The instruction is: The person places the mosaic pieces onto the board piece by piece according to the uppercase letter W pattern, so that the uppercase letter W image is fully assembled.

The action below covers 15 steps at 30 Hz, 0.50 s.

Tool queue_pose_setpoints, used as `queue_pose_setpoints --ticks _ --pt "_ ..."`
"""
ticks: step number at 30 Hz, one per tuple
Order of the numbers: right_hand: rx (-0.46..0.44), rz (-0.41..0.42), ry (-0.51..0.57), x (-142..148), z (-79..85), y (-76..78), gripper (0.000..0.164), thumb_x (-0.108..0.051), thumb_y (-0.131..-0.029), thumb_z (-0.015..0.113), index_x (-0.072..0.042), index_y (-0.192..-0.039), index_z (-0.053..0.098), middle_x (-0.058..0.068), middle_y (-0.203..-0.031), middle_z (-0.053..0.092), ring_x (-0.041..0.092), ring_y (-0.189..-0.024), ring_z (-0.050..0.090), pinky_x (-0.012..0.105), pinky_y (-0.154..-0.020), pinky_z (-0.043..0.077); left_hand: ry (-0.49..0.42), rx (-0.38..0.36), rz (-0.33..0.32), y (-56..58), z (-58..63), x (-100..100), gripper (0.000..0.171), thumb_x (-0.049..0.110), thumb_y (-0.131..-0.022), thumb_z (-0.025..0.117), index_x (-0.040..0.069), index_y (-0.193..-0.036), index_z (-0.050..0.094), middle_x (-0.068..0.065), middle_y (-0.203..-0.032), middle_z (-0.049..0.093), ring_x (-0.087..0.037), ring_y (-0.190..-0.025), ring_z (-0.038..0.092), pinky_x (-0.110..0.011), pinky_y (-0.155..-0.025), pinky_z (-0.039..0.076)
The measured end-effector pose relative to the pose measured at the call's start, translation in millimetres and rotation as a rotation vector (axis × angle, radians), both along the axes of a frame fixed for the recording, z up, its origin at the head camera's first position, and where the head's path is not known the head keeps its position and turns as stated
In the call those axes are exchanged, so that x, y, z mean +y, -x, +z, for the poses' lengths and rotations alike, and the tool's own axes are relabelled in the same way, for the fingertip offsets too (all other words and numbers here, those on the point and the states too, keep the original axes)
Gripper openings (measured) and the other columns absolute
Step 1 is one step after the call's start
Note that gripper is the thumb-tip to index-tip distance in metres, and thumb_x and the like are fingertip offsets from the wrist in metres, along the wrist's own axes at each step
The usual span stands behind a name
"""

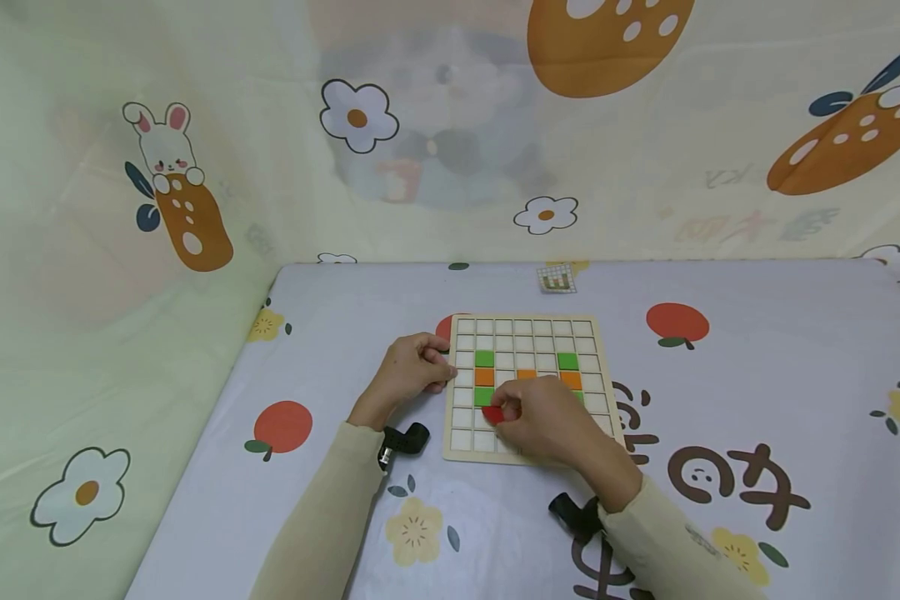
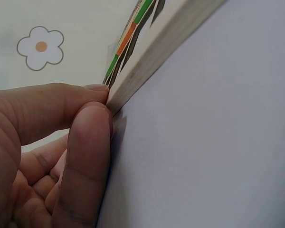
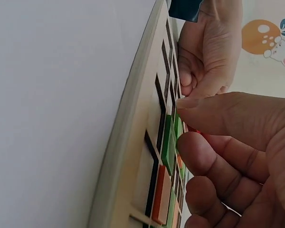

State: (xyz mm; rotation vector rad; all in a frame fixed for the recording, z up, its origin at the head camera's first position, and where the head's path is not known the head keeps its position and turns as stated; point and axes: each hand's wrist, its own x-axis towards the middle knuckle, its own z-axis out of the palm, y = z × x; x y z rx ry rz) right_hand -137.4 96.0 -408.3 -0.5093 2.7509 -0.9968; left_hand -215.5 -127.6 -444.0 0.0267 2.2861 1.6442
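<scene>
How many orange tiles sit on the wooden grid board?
3 show: one orange tile in the left column between greens, one mid-board, one at right. The right hand may hide more.

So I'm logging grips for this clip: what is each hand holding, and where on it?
Right hand pinches a red tile by its edge, over the board; left hand grips the board's left edge.
</scene>
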Motion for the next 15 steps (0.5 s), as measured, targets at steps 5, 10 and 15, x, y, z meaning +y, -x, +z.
queue_pose_setpoints --ticks 5,10,15 --pt "-0.020 0.007 -0.014 -4.0 -0.6 2.3 0.013 -0.005 -0.083 0.076 -0.010 -0.095 0.077 -0.006 -0.061 0.054 0.012 -0.060 0.050 0.026 -0.055 0.039 0.004 0.004 -0.001 0.3 -0.5 -0.1 0.035 -0.001 -0.088 0.080 -0.001 -0.120 0.066 -0.007 -0.085 0.068 -0.013 -0.064 0.064 -0.022 -0.059 0.057" --pt "-0.027 0.018 -0.041 -6.4 -3.2 5.2 0.013 -0.007 -0.083 0.078 -0.010 -0.095 0.077 -0.005 -0.060 0.052 0.012 -0.058 0.049 0.027 -0.055 0.038 0.000 0.007 -0.004 0.5 -1.0 -0.2 0.036 -0.001 -0.088 0.080 -0.002 -0.121 0.066 -0.007 -0.085 0.069 -0.013 -0.065 0.064 -0.022 -0.060 0.057" --pt "-0.020 0.025 -0.056 -7.1 -5.5 7.3 0.012 -0.009 -0.083 0.081 -0.011 -0.094 0.076 -0.005 -0.060 0.051 0.011 -0.058 0.048 0.027 -0.056 0.038 0.000 0.008 -0.003 0.4 -0.5 -0.1 0.036 -0.001 -0.088 0.080 -0.002 -0.121 0.066 -0.007 -0.085 0.068 -0.013 -0.065 0.065 -0.022 -0.060 0.058"
